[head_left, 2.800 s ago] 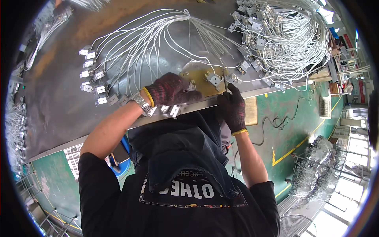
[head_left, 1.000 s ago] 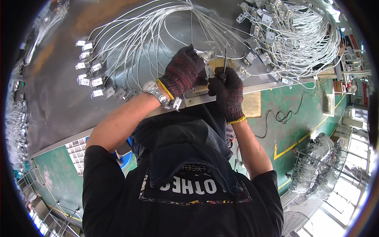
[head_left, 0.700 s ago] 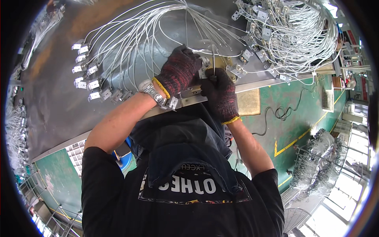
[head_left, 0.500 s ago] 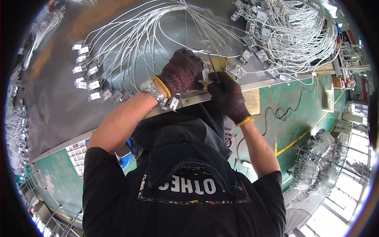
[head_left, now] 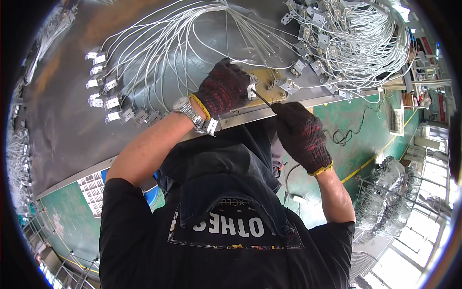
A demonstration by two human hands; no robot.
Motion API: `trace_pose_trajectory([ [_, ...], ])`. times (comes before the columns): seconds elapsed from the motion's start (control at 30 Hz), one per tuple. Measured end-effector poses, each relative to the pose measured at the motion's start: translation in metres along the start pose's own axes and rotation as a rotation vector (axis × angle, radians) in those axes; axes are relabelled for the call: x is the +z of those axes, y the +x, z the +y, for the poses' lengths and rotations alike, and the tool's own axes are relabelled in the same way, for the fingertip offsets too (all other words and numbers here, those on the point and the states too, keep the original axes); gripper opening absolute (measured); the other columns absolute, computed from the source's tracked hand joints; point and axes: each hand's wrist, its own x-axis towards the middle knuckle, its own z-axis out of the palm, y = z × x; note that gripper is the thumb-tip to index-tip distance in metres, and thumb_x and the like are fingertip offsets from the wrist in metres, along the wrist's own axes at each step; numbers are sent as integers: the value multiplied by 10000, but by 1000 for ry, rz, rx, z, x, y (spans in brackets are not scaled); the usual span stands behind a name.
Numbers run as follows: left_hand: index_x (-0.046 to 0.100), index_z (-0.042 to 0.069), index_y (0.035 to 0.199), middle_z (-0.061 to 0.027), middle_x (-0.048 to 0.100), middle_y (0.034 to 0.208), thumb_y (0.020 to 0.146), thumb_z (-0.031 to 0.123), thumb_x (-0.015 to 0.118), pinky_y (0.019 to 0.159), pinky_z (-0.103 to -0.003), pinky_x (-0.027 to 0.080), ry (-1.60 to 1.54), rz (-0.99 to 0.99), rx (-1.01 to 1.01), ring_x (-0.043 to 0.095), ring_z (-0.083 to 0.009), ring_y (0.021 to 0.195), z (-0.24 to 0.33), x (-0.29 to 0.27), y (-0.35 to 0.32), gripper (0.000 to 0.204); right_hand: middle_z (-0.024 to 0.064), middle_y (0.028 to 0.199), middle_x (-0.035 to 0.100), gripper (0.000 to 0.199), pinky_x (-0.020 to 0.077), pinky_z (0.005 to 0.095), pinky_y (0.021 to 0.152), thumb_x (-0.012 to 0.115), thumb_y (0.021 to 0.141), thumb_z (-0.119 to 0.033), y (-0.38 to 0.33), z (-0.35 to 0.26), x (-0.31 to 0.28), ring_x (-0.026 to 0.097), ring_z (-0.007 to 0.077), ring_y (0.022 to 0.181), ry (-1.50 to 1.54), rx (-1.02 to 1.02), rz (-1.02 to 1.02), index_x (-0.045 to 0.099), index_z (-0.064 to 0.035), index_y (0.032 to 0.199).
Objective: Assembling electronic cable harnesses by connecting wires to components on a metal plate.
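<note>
My left hand (head_left: pixel 224 89), in a dark red and black knit glove, is closed on a small metal bracket (head_left: pixel 252 90) at the table's near edge. A white wire runs close by the bracket, and the glove covers part of it. Beside and under the bracket lies a brass-coloured plate (head_left: pixel 267 86). My right hand (head_left: pixel 301 132), gloved alike, grips a thin dark screwdriver-like tool (head_left: pixel 261 98) just off the table edge. The tool slants up and left, its tip at the bracket; any handle is hidden in the glove.
White wires (head_left: pixel 185 29) fan over the metal table (head_left: pixel 62 139), several ending in brackets (head_left: pixel 112 102) at left. A large heap of wired brackets (head_left: pixel 356 43) lies at far right. Beyond the edge, a black cable (head_left: pixel 342 137) crosses the green floor (head_left: pixel 356 118). A loaded rack (head_left: pixel 385 192) stands at right.
My right hand has moved right and toward my body, away from the left hand. Its tool has swung from near upright to a slant. The left hand stays almost in place.
</note>
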Motion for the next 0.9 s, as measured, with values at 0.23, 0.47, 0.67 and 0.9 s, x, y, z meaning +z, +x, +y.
trace_pose_trajectory([
  [0.23, 720, 172, 1137, -90, 726, 1070, 757, 478, 795, 1110, -461, 409, -41, -33, -24, 658, -270, 1113, -4, -7, 2, 494, 187, 1036, 706, 308, 574, 428, 802, 681, 858, -52, 7, -12, 5, 705, 372, 954, -88, 20, 25, 717, -51, 1163],
  [0.47, 727, 122, 1063, -97, 730, 1025, 770, 473, 776, 1069, -465, 435, -40, -59, -33, 666, -283, 1066, -4, -4, 3, 460, 178, 1031, 705, 284, 569, 425, 801, 662, 864, -33, 4, -4, 12, 703, 371, 946, -58, 19, 54, 715, -50, 1143],
  [0.67, 723, 126, 1062, -98, 725, 1000, 768, 468, 775, 1086, -471, 420, -53, -68, -30, 664, -291, 1061, -4, 2, 7, 454, 166, 1031, 683, 262, 562, 464, 806, 658, 889, -103, 7, -1, 10, 683, 376, 968, -55, 15, 11, 692, -89, 1148],
  [0.9, 719, 152, 1073, -92, 709, 1051, 752, 456, 795, 1095, -467, 412, -25, 7, -5, 651, -282, 1081, -2, 1, 0, 449, 172, 1041, 715, 310, 575, 386, 830, 672, 875, -31, 1, 16, 9, 724, 322, 967, 142, 102, 26, 705, -42, 1183],
])
